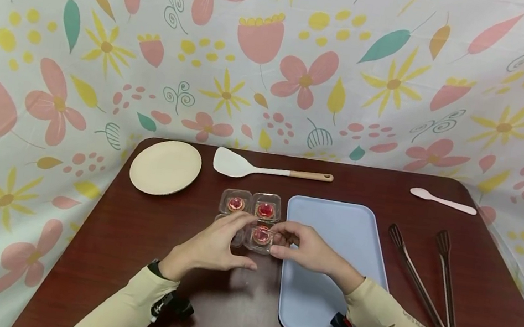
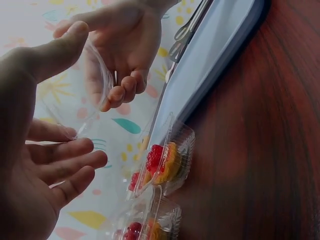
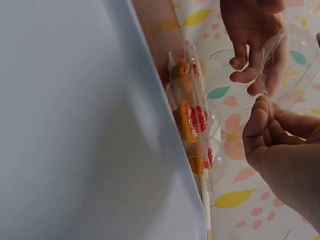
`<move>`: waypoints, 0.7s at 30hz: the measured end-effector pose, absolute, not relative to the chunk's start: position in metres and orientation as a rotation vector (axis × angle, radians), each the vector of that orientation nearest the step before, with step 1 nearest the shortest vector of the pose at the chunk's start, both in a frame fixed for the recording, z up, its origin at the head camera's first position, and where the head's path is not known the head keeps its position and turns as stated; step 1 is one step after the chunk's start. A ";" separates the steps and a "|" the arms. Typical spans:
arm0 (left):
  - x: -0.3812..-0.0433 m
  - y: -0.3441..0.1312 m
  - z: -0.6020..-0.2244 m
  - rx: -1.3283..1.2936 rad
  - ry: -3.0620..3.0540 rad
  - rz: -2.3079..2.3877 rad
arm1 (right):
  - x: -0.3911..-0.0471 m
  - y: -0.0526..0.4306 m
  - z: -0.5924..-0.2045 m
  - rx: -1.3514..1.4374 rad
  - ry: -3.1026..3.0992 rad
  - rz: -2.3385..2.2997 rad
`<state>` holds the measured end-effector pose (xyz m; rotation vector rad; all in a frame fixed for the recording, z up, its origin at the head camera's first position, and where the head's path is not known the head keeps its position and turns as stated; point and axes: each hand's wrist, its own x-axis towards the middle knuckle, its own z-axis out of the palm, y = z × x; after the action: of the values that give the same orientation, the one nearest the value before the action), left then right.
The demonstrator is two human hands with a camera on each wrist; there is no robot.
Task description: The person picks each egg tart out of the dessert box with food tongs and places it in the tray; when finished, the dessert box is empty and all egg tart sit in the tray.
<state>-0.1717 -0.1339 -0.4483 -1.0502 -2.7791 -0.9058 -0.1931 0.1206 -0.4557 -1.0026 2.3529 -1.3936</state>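
My right hand (image 1: 307, 248) pinches the edge of a clear plastic lid (image 3: 267, 57) between thumb and fingers. On the other side of the lid is my left hand (image 1: 217, 244), thumb spread wide from loosely extended fingers, with the index fingertip at the lid's lower edge in the left wrist view. Both hands are above the front of a cluster of clear plastic boxes (image 1: 280, 202). Small tarts (image 2: 172, 162) with red fruit on top sit in these boxes. The front left box is mostly hidden by my left hand.
Right of the boxes lies a blue tray (image 1: 321, 317), partly under my right forearm. Metal tongs (image 1: 424, 298) lie spread beyond it. Along the back are a cream plate (image 1: 166, 167), a white spatula (image 1: 266, 171) with a wooden handle, and a pale pink spoon (image 1: 443, 200).
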 end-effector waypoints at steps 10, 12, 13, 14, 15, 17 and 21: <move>-0.171 -0.136 -0.451 -1.133 -2.790 -0.905 | -0.190 0.122 -0.467 -1.270 2.493 -1.268; -0.171 -0.136 -0.453 -1.165 -2.779 -0.905 | -0.189 0.121 -0.467 -1.288 2.513 -1.224; -0.170 -0.136 -0.453 -1.181 -2.775 -0.897 | -0.188 0.121 -0.467 -1.294 2.527 -1.195; -0.170 -0.136 -0.454 -1.191 -2.773 -0.895 | -0.187 0.120 -0.467 -1.293 2.538 -1.169; -0.170 -0.136 -0.455 -1.199 -2.771 -0.893 | -0.187 0.120 -0.467 -1.294 2.551 -1.141; -0.169 -0.135 -0.455 -1.204 -2.775 -0.887 | -0.186 0.120 -0.467 -1.285 2.575 -1.083; -0.167 -0.134 -0.456 -1.200 -2.804 -0.839 | -0.185 0.119 -0.466 -1.289 2.613 -0.972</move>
<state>-0.1666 -0.1345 -0.4560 -1.2001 -2.8039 -0.8390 -0.1846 0.1193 -0.4664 -1.2892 2.6130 -0.9724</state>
